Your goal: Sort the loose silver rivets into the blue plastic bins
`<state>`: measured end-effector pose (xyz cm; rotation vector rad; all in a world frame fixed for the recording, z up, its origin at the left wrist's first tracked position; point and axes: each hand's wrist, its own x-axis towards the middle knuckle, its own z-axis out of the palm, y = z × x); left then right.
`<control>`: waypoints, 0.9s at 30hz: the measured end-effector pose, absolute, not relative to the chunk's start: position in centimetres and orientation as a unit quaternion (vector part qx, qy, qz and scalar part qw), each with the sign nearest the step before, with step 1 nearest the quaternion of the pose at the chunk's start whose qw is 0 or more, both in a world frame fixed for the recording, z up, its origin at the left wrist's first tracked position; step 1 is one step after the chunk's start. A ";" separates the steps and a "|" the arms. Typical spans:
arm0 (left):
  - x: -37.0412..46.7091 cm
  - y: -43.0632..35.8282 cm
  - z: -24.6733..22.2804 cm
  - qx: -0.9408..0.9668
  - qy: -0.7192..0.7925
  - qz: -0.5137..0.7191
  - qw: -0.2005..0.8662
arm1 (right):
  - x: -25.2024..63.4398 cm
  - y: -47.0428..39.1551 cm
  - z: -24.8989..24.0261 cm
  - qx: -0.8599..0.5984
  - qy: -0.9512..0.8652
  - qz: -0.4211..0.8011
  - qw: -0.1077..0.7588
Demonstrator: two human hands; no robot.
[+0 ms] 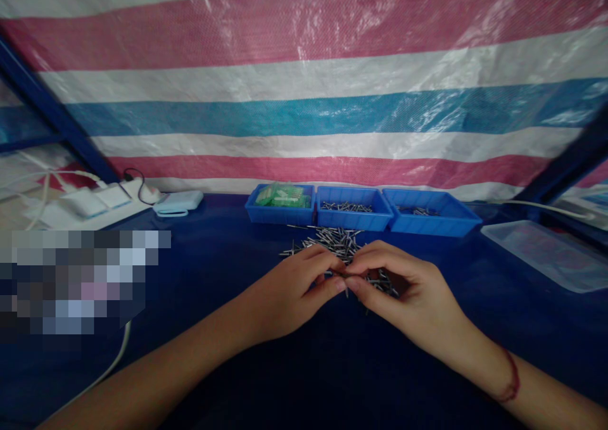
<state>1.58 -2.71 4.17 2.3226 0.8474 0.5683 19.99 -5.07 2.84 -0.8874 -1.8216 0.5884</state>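
My left hand (304, 281) and my right hand (403, 284) meet over a loose pile of thin metal pins that look like blind rivets (335, 240). Thumb and forefinger are pinched together on each hand, and the fingertips of the two hands touch. Whatever lies between them is mostly covered by the fingers and too small to make out. Part of the pile shows behind the hands, and more of it pokes out beneath my right fingers. A dark red band circles my right wrist.
Behind the pile stand a blue bin with green plastic packets (282, 196), a middle blue bin (354, 222) and a right blue bin (434, 226), both holding metal pins. A clear plastic lid (546, 256) lies right. Left are a power strip (102, 205) and light-blue device (178, 202).
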 end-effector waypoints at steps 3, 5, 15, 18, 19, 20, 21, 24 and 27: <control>1.6 -2.7 4.1 0.872 0.327 0.215 0.295 | 20.0 -5.1 2.9 -0.366 -0.757 0.227 0.492; 1.6 -2.6 4.1 0.870 0.332 0.222 0.289 | 20.0 -5.1 2.9 -0.369 -0.761 0.212 0.490; 1.7 -2.7 4.2 0.851 0.378 0.288 0.222 | 19.9 -5.0 2.7 -0.426 -0.748 0.140 0.489; 1.7 -2.8 4.1 0.850 0.377 0.301 0.210 | 20.0 -4.9 2.5 -0.432 -0.746 0.140 0.488; 1.7 -2.8 4.2 0.851 0.376 0.303 0.207 | 20.0 -4.9 2.4 -0.432 -0.746 0.143 0.487; 1.7 -2.9 4.2 0.851 0.375 0.306 0.205 | 20.0 -4.9 2.3 -0.432 -0.746 0.146 0.486; 1.7 -2.9 4.2 0.852 0.373 0.307 0.204 | 20.0 -4.8 2.2 -0.431 -0.746 0.150 0.484; 1.7 -3.0 4.2 0.854 0.364 0.312 0.202 | 20.0 -4.8 2.1 -0.426 -0.752 0.164 0.476; 1.7 -3.2 4.3 0.856 0.361 0.311 0.201 | 20.0 -4.8 2.0 -0.421 -0.757 0.178 0.466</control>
